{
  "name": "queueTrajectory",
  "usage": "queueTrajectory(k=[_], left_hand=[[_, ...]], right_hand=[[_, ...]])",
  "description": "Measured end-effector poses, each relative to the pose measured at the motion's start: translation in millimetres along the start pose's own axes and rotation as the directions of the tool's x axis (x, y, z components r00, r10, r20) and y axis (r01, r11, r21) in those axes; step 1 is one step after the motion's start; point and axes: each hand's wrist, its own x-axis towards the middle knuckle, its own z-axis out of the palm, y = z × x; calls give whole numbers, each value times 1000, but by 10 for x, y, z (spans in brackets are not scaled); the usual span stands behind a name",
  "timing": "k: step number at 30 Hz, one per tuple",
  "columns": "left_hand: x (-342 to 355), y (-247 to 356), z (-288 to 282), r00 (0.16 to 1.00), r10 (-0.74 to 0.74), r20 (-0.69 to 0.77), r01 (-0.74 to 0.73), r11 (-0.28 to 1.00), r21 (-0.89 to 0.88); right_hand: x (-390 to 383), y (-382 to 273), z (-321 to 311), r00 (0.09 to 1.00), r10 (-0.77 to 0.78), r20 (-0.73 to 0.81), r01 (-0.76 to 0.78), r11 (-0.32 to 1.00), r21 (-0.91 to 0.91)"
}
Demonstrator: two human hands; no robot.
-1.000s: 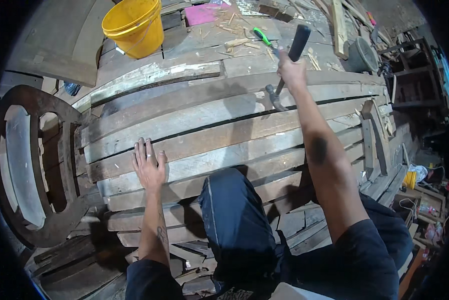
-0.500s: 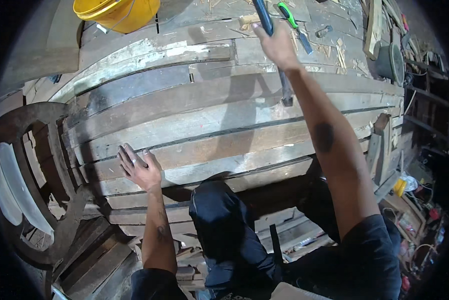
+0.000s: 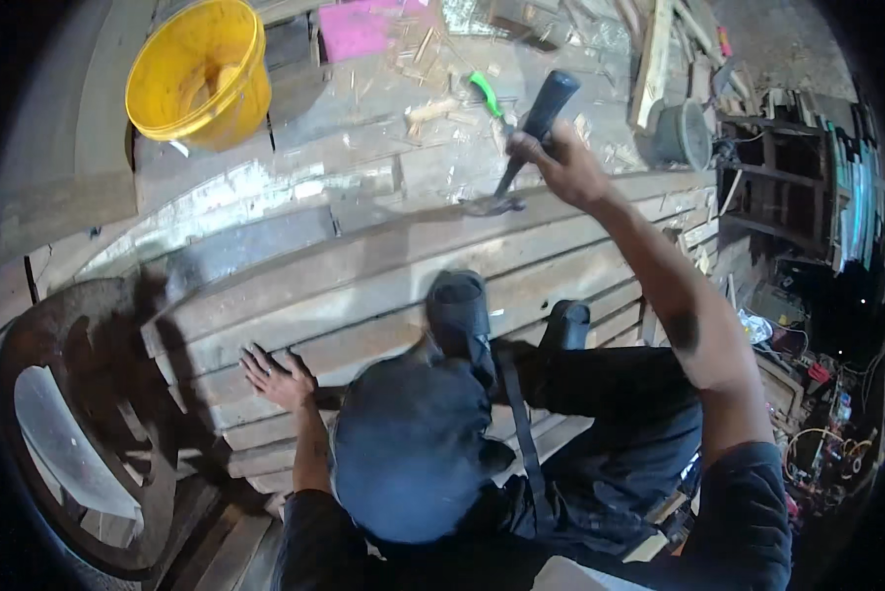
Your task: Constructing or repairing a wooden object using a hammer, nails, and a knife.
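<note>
My right hand [image 3: 570,172] is wrapped round a hammer [image 3: 549,104] with a thick dark grip. The hammer's head hangs low, near the far edge of the wooden planks [image 3: 295,313]; whether it touches them I cannot tell. My left hand [image 3: 280,378] is flat on the planks at the near left, fingers spread, with nothing in it. Just past the hammer lies a chisel [image 3: 485,94] with a green handle, its blade partly hidden. One of my dark sandals [image 3: 459,300] rests on the planks between my hands.
A yellow bucket [image 3: 198,81] stands at the far left, a pink sheet [image 3: 354,30] beyond it. Wood chips and a small wood block [image 3: 430,111] litter the far floor. A curved wooden frame [image 3: 43,325] is at left. A grey bucket [image 3: 681,135] lies at far right, near cluttered shelves.
The whole view has shifted, bringing the bucket lower in it. My legs have moved up, with both sandals now on the planks. My right hand still grips the hammer, now tilted differently.
</note>
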Motion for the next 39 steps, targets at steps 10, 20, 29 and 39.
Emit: queueTrajectory(k=[10, 20, 29, 39], left_hand=[[-14, -144, -34, 997, -62, 39, 59, 996, 65], [-34, -214, 131, 999, 39, 0, -39, 996, 80], [-48, -87, 96, 999, -12, 31, 8, 991, 132], [78, -139, 128, 999, 28, 27, -30, 997, 75]], right_hand=[[261, -1425, -1920, 878, -377, -294, 147, 798, -585], [366, -821, -2279, 887, -70, -456, -128, 913, -387], [475, -609, -2313, 895, 395, -206, -437, 689, -578], [1275, 1060, -2317, 902, -3, 432, 221, 862, -456]])
